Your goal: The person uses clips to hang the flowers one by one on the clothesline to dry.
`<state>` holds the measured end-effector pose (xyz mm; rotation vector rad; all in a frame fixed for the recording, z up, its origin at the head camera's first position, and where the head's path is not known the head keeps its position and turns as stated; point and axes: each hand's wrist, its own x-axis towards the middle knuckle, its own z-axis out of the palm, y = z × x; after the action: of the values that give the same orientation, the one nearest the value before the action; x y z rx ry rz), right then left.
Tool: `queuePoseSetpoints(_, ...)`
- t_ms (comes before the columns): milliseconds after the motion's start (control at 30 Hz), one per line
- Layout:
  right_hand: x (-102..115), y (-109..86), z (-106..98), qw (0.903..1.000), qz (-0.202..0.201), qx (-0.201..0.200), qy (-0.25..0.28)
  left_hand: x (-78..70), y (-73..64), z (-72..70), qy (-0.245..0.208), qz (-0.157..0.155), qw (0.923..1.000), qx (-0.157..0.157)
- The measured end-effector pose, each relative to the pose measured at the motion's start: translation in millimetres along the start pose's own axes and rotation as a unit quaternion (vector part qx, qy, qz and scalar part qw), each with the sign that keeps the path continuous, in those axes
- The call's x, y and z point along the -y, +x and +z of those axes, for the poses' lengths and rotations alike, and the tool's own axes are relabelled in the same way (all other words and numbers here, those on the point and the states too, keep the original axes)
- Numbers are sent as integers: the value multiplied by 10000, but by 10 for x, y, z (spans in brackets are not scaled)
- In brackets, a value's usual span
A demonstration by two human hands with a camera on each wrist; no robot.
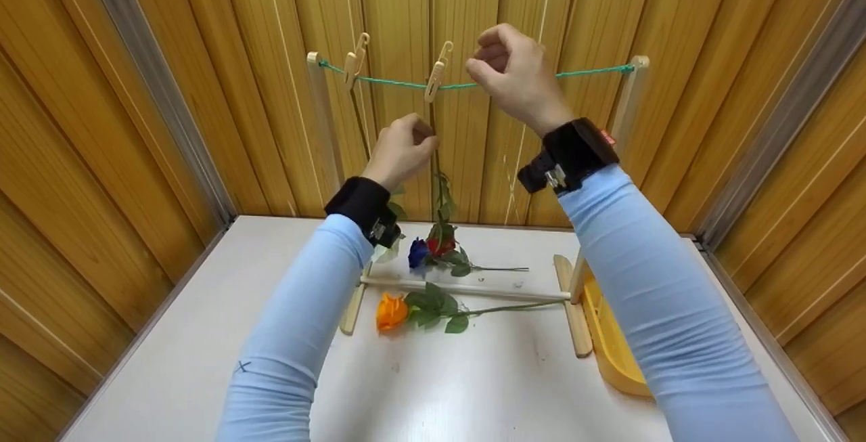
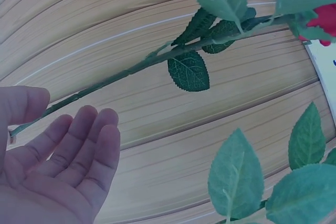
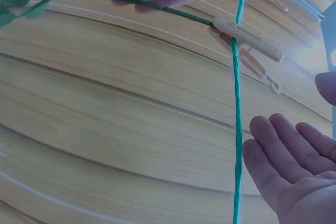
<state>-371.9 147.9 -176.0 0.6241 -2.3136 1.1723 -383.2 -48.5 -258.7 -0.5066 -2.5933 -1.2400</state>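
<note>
Nearest the camera we found two light blue sleeves (image 1: 649, 279), ending in black wrist straps (image 1: 583, 151). The right hand (image 1: 517, 76) hung in the air near the clothespin (image 1: 434, 83), fingers loosely bent, thumb apart, holding nothing. The left hand (image 1: 399, 152) was at the upper stem of the red rose (image 1: 443, 246), its thumb and fingers parted and pinching nothing; whether skin touched stem we could not tell. The rose hung from the green cord (image 1: 396, 82), its stem end caught in that clothespin, its bloom low by the white table (image 1: 203, 334). We judged the flower artificial and light, its stem stiff yet bendable and unlikely to slip, its petals and leaves soft and easily crushed; the bare stem just below the pin offered the soundest hold. Its long axis ran near vertical, bloom pointing down, crossing the cord at roughly a right angle.
</note>
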Motion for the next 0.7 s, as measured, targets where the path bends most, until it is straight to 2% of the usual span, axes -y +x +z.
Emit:
queuePoseSetpoints(167, -218, -389, -130, 9985, -490, -223, -20, 48, -159, -38, 135, 223, 9996, -133)
queuePoseSetpoints(300, -434, -759, -187, 9970, -646, -330, -271, 120, -317, -27, 459, 591, 9964, -387)
queuePoseSetpoints(467, -707, -1184, -193, 9957, -667, -359, -529, 218, -561, 36, 877, 1056, 9874, -791)
queuePoseSetpoints(700, -1037, -1677, -107, 9944, -577, -285, -840, 395, -862, 187, 1267, 1496, 9709, -1373)
